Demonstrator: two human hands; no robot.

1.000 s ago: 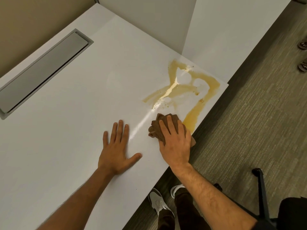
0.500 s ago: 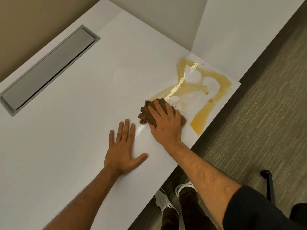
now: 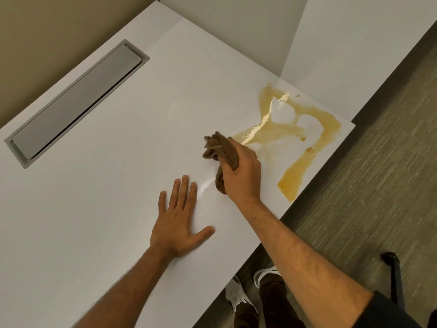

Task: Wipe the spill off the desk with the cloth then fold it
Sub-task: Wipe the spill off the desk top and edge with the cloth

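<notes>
A yellow-brown spill point(image 3: 293, 131) spreads in loops over the far right corner of the white desk point(image 3: 118, 185), reaching down to its front edge. My right hand point(image 3: 243, 176) grips a bunched brown cloth point(image 3: 218, 150) at the spill's left end; the cloth sticks out past my fingers and hangs below the palm. Whether it touches the desk I cannot tell. My left hand point(image 3: 179, 221) lies flat on the desk, fingers spread, just left of the right wrist and holding nothing.
A long grey cable-tray lid point(image 3: 78, 100) is set into the desk at the far left. White partition walls point(image 3: 236, 31) close the desk's back and right. Carpet point(image 3: 366, 185), my shoes point(image 3: 238, 294) and a black chair leg point(image 3: 395, 275) lie below the front edge.
My right hand has gone from pressing flat on the cloth to gripping it bunched, at the spill's left end, after sweeping up-left from the lower streak. The left hand stays flat.
</notes>
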